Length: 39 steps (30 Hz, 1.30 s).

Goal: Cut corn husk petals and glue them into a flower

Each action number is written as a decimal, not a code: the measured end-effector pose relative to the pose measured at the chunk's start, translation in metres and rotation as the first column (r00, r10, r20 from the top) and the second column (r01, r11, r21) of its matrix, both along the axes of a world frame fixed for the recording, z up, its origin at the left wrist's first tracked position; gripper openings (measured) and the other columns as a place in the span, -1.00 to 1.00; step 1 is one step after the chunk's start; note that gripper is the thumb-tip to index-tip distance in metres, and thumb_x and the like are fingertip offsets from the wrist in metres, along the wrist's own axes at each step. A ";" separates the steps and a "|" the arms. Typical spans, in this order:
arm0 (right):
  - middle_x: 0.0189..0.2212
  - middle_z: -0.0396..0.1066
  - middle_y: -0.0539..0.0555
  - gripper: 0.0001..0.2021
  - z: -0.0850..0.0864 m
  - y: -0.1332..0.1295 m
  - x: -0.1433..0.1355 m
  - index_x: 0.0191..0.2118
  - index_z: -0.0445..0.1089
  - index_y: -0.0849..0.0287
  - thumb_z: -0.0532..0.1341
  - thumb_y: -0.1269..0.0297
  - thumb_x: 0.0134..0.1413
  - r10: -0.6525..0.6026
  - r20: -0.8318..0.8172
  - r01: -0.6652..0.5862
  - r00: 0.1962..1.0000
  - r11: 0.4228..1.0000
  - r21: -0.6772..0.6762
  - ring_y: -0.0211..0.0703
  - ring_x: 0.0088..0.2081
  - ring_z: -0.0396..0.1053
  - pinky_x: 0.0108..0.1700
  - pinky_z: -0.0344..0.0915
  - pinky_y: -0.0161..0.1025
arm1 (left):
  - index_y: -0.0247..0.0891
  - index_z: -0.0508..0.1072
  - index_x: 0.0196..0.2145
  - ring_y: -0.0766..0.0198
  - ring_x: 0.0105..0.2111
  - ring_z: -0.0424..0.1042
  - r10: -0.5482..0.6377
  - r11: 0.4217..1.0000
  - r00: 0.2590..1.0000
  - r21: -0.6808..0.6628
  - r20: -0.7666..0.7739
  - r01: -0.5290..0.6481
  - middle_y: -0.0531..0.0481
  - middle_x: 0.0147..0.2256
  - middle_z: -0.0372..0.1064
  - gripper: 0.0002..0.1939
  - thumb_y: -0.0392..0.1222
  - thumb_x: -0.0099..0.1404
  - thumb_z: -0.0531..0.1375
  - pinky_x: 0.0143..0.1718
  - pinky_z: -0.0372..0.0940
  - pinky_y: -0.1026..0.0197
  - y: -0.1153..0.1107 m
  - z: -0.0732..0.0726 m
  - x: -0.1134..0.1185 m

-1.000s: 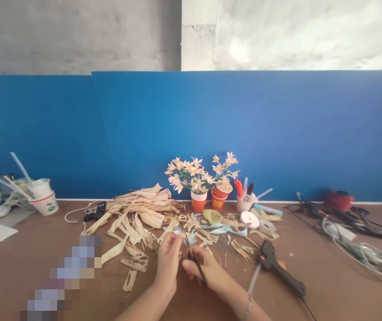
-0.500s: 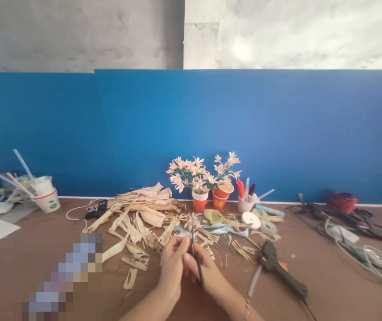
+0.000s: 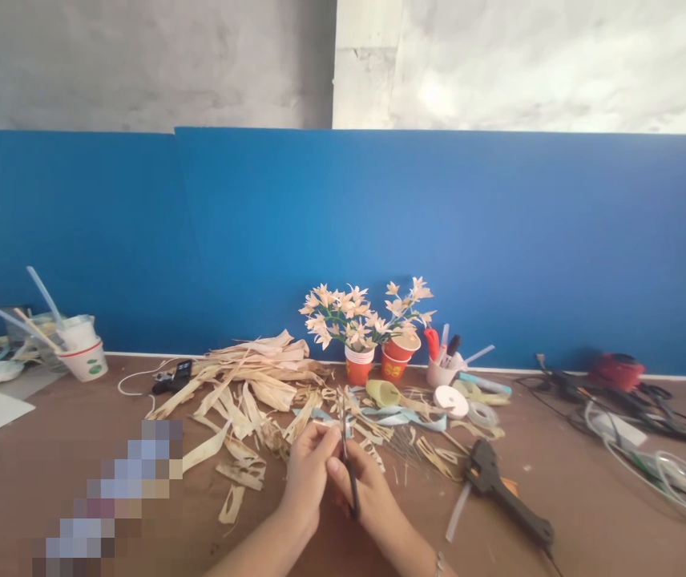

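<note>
Looks partway to me: pale husk flowers (image 3: 352, 304) already stand in red paper cups (image 3: 358, 370) at 12 o'clock, while plenty of loose husk (image 3: 276, 389) is left at 11. Right hand (image 3: 368, 487) grips the scissors (image 3: 352, 481) front and centre; left hand's (image 3: 308, 473) fingers are pinched closed beside the blades, can't tell on what. Yellow lettering on the red cups and a green logo on the white cup (image 3: 80, 367) at 10 o'clock, neither readable.

A brown table (image 3: 613, 513) carries pale strips (image 3: 268, 383), red cups (image 3: 358, 372), a glue gun (image 3: 514, 498).
</note>
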State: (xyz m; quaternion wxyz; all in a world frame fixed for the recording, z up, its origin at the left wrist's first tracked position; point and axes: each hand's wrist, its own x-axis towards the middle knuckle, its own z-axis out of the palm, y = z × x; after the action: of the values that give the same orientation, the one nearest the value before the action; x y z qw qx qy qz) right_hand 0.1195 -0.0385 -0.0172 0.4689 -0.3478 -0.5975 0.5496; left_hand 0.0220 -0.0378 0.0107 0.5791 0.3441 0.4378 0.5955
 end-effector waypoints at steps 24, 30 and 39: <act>-0.82 0.17 -0.14 -0.54 0.007 0.016 0.023 -0.45 0.25 0.20 0.23 -0.17 -0.15 -0.201 0.134 0.226 0.970 0.951 -0.210 -0.39 -0.80 0.10 -0.79 -0.11 -0.49 | -0.25 0.34 -0.61 0.20 -0.36 0.26 -0.213 0.959 0.906 0.099 -0.367 0.266 0.04 -0.46 0.27 -0.80 -0.11 0.02 0.23 -0.22 0.12 0.18 0.014 -0.003 -0.017; -0.72 0.26 -0.10 -0.61 0.009 0.012 0.023 -0.41 0.23 0.20 0.21 -0.08 -0.05 -0.094 0.048 0.101 0.994 0.979 -0.176 -0.38 -0.70 0.21 -0.71 0.02 -0.49 | -0.25 0.33 -0.60 0.29 -0.47 0.22 -0.208 0.972 0.950 0.055 -0.234 0.227 0.09 -0.57 0.24 -0.76 -0.05 0.04 0.22 -0.33 0.11 0.24 0.012 0.003 -0.017; -0.64 0.27 -0.09 -0.54 0.002 0.006 0.013 -0.39 0.24 0.21 0.28 -0.13 -0.15 0.099 0.130 -0.080 0.987 0.986 -0.146 -0.37 -0.62 0.22 -0.64 0.09 -0.46 | -0.24 0.29 -0.59 0.38 -0.57 0.18 -0.065 0.998 0.987 -0.001 -0.146 0.065 0.17 -0.62 0.19 -0.83 -0.14 0.00 0.19 -0.48 0.11 0.33 0.011 0.008 -0.016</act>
State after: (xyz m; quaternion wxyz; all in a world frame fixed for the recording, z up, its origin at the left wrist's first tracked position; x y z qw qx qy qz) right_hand 0.1327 -0.0330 -0.0149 0.3761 -0.3894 -0.6032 0.5858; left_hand 0.0059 -0.0273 0.0185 0.5641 0.4018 0.4664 0.5503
